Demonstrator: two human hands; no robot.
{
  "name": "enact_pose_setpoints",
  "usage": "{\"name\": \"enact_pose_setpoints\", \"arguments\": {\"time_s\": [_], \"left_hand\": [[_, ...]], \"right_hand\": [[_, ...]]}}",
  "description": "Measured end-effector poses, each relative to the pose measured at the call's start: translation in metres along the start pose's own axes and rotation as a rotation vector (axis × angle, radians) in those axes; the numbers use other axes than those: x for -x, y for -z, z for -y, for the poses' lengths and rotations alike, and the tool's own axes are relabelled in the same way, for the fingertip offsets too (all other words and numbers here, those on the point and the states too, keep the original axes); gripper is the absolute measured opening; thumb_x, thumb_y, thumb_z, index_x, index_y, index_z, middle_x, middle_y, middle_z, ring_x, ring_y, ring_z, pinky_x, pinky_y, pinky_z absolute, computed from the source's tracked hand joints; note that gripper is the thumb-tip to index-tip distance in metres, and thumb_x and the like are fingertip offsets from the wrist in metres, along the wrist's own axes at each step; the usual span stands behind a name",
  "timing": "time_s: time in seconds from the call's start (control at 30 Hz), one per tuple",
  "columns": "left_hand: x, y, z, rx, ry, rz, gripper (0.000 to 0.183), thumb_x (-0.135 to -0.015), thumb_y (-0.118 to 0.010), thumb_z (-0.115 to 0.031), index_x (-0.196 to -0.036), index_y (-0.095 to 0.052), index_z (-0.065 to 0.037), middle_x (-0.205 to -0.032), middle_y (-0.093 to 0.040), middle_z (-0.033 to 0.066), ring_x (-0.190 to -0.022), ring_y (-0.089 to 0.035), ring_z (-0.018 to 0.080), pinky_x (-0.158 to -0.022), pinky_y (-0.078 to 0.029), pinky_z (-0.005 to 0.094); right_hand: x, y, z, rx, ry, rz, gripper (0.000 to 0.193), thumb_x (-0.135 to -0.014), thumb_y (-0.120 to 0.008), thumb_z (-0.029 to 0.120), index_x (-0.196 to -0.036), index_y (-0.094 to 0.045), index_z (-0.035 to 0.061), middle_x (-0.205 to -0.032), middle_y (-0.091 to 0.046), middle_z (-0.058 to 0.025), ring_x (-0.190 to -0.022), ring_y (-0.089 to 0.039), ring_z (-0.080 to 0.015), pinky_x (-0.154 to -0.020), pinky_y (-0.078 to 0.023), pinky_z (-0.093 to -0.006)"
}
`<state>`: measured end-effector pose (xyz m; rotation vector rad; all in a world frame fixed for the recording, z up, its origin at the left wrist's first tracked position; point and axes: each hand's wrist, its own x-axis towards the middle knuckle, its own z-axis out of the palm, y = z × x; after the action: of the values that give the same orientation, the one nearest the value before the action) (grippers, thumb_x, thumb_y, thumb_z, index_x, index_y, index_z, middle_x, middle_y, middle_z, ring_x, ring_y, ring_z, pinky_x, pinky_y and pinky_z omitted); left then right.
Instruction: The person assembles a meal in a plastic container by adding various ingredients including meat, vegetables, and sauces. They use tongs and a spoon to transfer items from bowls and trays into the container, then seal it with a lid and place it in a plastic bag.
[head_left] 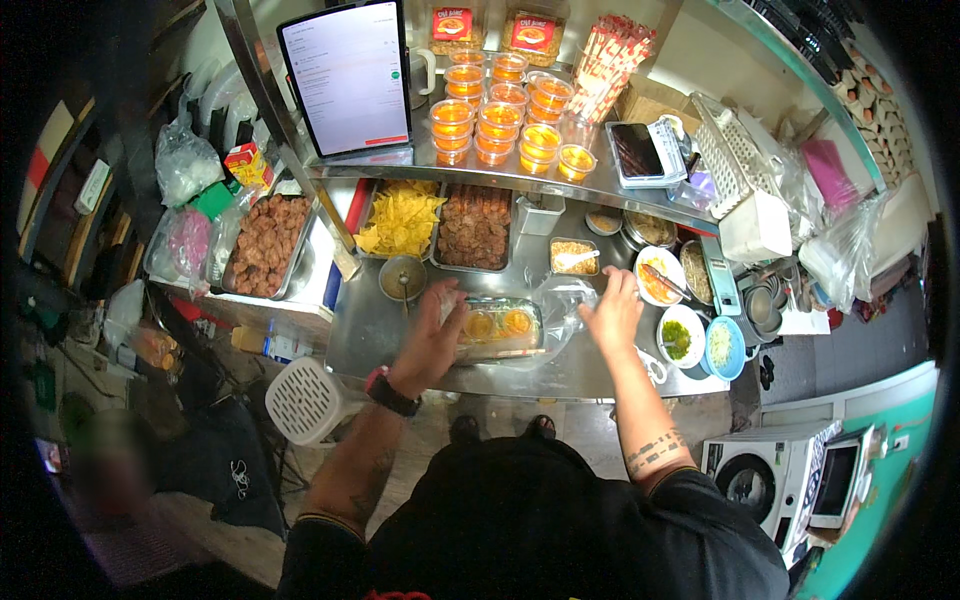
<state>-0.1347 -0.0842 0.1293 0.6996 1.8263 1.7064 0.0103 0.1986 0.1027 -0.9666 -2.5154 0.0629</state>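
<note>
Head view: nearest the cam, lower centre, is the person's black shirt (560, 520), forearms rising from it. Left hand (435, 335), w/ a dark wristband, lies curled over the left end of a clear plastic bag (545, 310) at frame centre on the steel counter (370, 330); fingers closed around the film, how tight can't tell. Right hand (612, 312) pinches the bag's right side, fingers bent down on it. Inside the bag sit two small sauce cups (498, 324), orange fill, clear lids. Judged: bag is thin, soft, slippery, crinkly; cups light but prob. spill if tipped, so best held by the bag mouth edges or supported underneath, kept level. Upper centre: stacked orange cups (500, 120) on a shelf, trays of chips (400, 222) and fried meat (265, 243).
</note>
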Motion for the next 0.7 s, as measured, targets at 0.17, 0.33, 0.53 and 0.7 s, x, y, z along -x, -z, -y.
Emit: {"name": "enact_pose_setpoints", "arguments": {"time_s": [0.17, 0.33, 0.53, 0.7], "left_hand": [[-0.026, 0.023, -0.019, -0.036, 0.038, -0.034, 0.057, -0.098, -0.069, -0.014, -0.145, -0.038, -0.004, -0.089, -0.061, 0.0048, -0.068, -0.056, 0.0095, -0.061, -0.048, 0.0267], [-0.039, 0.015, -0.036, -0.016, 0.122, 0.004, 0.058, -0.097, -0.07, -0.014, -0.144, -0.038, -0.004, -0.078, -0.056, 0.0007, -0.064, -0.052, 0.0079, -0.059, -0.046, 0.0253], [-0.04, -0.002, 0.023, -0.221, -0.051, 0.106, 0.074, -0.093, -0.075, -0.024, -0.149, -0.027, -0.012, -0.112, -0.07, 0.012, -0.093, -0.066, 0.0154, -0.065, -0.054, 0.0293], [-0.033, -0.071, -0.014, -0.256, -0.127, 0.125, 0.08, -0.086, -0.077, -0.021, -0.149, -0.03, -0.01, -0.093, -0.07, 0.0176, -0.081, -0.071, 0.033, -0.069, -0.055, 0.046]], "right_hand": [[-0.05, 0.02, -0.01, -1.217, -0.431, 0.881, 0.015, -0.099, -0.065, 0.015, -0.096, -0.071, 0.0015, -0.087, -0.07, -0.004, -0.075, -0.062, -0.0062, -0.064, -0.049, -0.0212], [-0.028, 0.023, 0.013, -1.349, -0.31, 0.917, 0.022, -0.1, -0.066, 0.024, -0.114, -0.068, 0.0071, -0.087, -0.063, 0.0051, -0.074, -0.053, -0.0038, -0.067, -0.042, -0.0213], [0.002, 0.042, 0.015, -1.496, -0.279, 0.858, 0.03, -0.105, -0.057, 0.035, -0.115, -0.066, 0.0084, -0.109, -0.069, -0.0005, -0.092, -0.059, -0.0087, -0.079, -0.044, -0.022], [0.031, 0.032, 0.038, -1.137, -0.001, 0.757, 0.038, -0.109, -0.046, 0.038, -0.12, -0.063, 0.005, -0.117, -0.061, -0.007, -0.111, -0.059, -0.0195, -0.094, -0.048, -0.0362]]}}
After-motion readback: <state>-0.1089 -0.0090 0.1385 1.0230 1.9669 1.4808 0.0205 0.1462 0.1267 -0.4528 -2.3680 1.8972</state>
